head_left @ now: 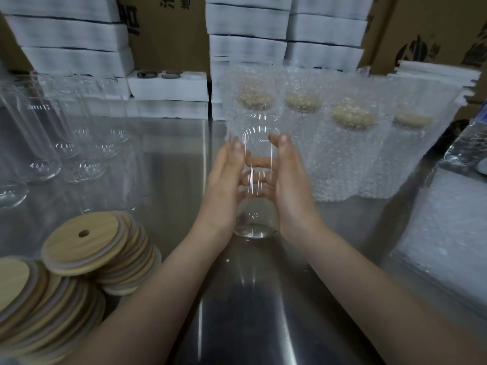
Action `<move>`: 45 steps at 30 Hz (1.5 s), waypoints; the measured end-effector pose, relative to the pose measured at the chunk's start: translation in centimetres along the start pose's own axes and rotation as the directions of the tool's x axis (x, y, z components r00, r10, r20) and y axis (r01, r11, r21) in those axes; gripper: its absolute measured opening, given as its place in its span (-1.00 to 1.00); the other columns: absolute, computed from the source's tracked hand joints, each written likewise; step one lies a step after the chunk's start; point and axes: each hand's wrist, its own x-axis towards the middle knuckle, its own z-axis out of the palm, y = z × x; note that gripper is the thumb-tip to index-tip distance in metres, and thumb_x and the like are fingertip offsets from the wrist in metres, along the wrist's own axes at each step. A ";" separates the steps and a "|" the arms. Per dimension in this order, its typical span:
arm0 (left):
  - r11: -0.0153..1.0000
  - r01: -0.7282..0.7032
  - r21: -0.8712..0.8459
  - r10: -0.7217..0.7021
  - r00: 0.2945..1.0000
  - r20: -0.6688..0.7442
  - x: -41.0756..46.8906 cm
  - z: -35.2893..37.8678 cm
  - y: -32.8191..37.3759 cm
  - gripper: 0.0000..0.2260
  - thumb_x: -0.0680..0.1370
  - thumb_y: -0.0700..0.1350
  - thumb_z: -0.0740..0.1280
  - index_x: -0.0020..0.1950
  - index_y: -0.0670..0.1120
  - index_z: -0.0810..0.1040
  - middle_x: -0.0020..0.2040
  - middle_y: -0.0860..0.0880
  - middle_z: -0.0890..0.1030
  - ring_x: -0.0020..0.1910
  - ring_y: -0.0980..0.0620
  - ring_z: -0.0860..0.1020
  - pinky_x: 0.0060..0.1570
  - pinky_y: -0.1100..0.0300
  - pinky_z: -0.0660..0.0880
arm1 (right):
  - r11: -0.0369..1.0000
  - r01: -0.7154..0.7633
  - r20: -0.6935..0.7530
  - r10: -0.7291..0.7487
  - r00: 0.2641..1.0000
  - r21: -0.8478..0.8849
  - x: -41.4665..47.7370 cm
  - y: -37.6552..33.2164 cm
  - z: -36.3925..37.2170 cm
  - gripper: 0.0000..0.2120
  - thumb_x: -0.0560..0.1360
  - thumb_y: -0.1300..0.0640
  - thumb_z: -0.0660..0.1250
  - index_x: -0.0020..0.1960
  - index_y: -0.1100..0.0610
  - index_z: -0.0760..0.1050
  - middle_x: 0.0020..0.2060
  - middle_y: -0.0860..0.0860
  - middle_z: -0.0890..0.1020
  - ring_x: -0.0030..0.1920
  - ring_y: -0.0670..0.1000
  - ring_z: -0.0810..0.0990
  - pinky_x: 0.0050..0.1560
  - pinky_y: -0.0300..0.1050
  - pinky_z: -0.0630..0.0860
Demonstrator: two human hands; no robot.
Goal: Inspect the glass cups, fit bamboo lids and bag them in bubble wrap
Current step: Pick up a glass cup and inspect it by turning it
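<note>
Glass cup [254, 229] sits between left hand [224, 180] and right hand [290, 180], fingers [264, 162] curled behind it.

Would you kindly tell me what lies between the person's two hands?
In the head view, a clear glass cup, without a lid, sits between the left hand and the right hand, which both hold it.

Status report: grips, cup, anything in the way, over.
Left grip and right grip both hold glass cup, tilted. No lid fitted yet. Bamboo lids stacked left, nothing blocking.
</note>
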 end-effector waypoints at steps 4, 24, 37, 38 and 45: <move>0.999 -0.028 0.040 0.030 0.997 -0.071 -0.8 0.6 0.1 -0.29 0.44 0.24 0.41 0.44 -0.11 0.32 0.26 -0.06 0.59 0.05 0.02 0.68 0.12 -0.09 0.60 | 0.970 0.130 -0.032 -0.139 0.990 -0.205 -0.4 0.5 0.4 -0.57 0.53 -0.27 0.11 0.30 -0.08 0.36 -0.02 -0.16 0.63 -0.10 -0.11 0.66 -0.14 -0.16 0.59; 1.000 0.000 0.008 0.000 0.999 0.038 -0.7 -0.8 -0.1 -0.40 0.32 0.37 0.26 0.21 0.02 0.50 0.11 -0.13 0.68 -0.12 -0.12 0.71 -0.32 0.10 0.58 | 0.986 -0.158 -0.126 0.164 0.978 0.054 -0.2 -0.6 -0.5 -0.75 0.68 0.03 0.09 0.03 0.01 0.54 -0.30 0.03 0.61 -0.39 -0.03 0.54 -0.41 -0.20 0.46; 0.822 0.216 -0.527 -0.286 0.957 -0.054 0.8 -2.0 0.8 -0.28 0.52 0.46 -0.02 0.29 -0.09 0.47 0.05 -0.20 0.70 -0.04 -0.25 0.69 -0.28 -0.13 0.63 | 0.966 0.243 0.035 -0.241 0.970 -0.093 -1.1 -0.6 0.1 -0.93 0.57 0.19 0.25 0.01 0.12 0.51 -0.25 -0.08 0.63 -0.23 -0.05 0.63 -0.20 -0.16 0.58; 0.788 0.211 -0.579 -0.305 0.950 -0.069 1.0 -2.3 0.8 -0.27 0.54 0.45 -0.03 0.31 -0.13 0.43 0.02 -0.21 0.70 -0.06 -0.25 0.70 -0.28 -0.15 0.63 | 0.927 0.326 0.103 -0.312 0.945 -0.188 -1.4 -0.4 0.2 -0.89 0.52 0.10 0.30 0.02 0.07 0.51 -0.14 -0.05 0.63 -0.12 -0.02 0.62 -0.07 -0.15 0.56; 0.675 0.195 -0.712 -0.361 0.928 -0.088 1.4 -2.8 0.6 -0.18 0.53 0.46 -0.02 0.52 -0.16 0.25 0.16 -0.27 0.60 -0.13 -0.24 0.70 -0.30 -0.14 0.62 | 0.719 0.502 0.402 -0.329 0.855 -0.480 -1.7 0.4 -0.2 -0.34 0.32 -0.07 0.50 0.35 -0.15 0.30 0.28 -0.10 0.46 0.33 -0.17 0.40 0.41 -0.15 0.30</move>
